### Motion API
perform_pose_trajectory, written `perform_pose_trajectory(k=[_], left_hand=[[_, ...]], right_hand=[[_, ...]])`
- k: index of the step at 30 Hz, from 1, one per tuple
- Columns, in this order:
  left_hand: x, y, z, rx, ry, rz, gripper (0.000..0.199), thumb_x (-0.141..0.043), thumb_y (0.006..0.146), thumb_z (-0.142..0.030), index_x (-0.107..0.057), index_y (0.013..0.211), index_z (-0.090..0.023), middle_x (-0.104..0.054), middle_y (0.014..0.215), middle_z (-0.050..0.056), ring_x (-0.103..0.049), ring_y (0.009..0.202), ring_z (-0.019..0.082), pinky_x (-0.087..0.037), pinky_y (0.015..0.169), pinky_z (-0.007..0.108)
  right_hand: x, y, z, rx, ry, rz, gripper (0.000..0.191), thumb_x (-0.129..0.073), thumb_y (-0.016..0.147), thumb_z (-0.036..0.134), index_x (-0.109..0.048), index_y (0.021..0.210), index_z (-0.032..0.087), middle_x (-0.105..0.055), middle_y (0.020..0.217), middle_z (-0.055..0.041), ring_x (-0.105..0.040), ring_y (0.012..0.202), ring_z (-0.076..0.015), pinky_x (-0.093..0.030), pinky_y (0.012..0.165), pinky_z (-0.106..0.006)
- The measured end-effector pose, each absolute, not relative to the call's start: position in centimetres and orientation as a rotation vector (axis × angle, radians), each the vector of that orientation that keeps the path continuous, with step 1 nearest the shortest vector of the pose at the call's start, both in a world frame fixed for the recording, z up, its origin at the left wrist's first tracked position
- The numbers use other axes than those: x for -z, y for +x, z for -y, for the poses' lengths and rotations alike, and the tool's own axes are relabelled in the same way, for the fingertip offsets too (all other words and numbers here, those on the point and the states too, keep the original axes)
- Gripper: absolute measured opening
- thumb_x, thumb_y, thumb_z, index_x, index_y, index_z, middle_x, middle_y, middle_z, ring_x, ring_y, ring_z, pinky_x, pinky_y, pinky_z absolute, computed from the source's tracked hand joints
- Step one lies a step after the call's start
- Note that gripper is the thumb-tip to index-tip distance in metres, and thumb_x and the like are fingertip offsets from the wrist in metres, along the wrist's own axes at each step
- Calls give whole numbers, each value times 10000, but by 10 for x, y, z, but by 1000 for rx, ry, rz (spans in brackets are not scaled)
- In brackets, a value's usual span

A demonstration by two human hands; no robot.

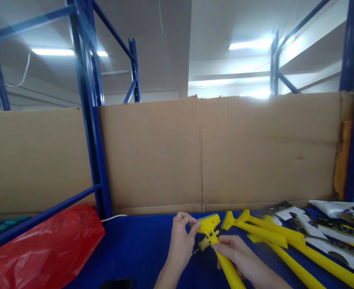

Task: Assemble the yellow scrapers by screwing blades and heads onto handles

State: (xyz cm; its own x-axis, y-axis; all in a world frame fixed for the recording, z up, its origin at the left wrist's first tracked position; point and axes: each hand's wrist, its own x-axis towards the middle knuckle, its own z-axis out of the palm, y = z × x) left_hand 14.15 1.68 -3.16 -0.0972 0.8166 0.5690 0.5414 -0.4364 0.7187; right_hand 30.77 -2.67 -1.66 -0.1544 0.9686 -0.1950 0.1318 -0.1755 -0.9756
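Observation:
My right hand (235,253) is closed around the handle of a yellow scraper (208,224), just below its wide head. The head points up and away from me, with a grey strip along its top edge. At the head's left end, my left hand (183,237) pinches the corner between thumb and fingertips. Partly hidden behind the scraper lies what looks like a screwdriver (204,243) with a yellowish handle and a thin metal shaft. To the right of my hands, several more yellow scrapers (261,233) lie in an overlapping pile.
Black-and-white printed packages (330,237) lie at the right. A red plastic bag (53,245) sits at the left, beside the blue rack post (100,160). Cardboard (152,156) walls off the back of the blue surface (128,245). A dark object (116,284) shows at the bottom edge.

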Motion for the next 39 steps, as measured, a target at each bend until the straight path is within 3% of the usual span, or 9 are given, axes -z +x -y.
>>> perform_pose_trajectory(k=[15, 26, 34, 39], left_hand=[[32, 142, -15, -1604, 1966, -1476, 195, -475, 820, -191, -649, 907, -205, -637, 945, 59, -581, 956, 224, -469, 825, 388], [35, 141, -2, -1405, 2708, -1505, 354, -429, 759, -23, -642, 990, -185, -584, 1091, 117, -529, 1029, 260, -477, 845, 445], [34, 139, -2, -1407, 2718, -1553, 453, -479, 798, -108, -513, 1241, -193, -575, 1161, 112, -521, 1064, 260, -464, 893, 441], [34, 138, -4, -1470, 2729, -1585, 458, -505, 834, -176, -467, 1289, -209, -569, 1178, 104, -522, 1078, 255, -451, 907, 432]], right_hand=[[11, 305, 27, -1421, -1376, 1297, 124, -550, 787, 303, -601, 754, 195, -606, 589, 13, -568, 593, -130, -346, 541, -206], [10, 308, 26, -1384, -1345, 1288, 157, -568, 734, 370, -571, 735, 213, -601, 600, 13, -525, 550, -131, -295, 499, -223], [15, 310, 26, -1384, -1333, 1281, 192, -590, 726, 400, -572, 763, 213, -619, 625, 7, -574, 605, -149, -352, 540, -227], [20, 313, 23, -1365, -1303, 1294, 241, -608, 723, 447, -572, 778, 215, -609, 611, 15, -589, 607, -161, -378, 551, -238]])
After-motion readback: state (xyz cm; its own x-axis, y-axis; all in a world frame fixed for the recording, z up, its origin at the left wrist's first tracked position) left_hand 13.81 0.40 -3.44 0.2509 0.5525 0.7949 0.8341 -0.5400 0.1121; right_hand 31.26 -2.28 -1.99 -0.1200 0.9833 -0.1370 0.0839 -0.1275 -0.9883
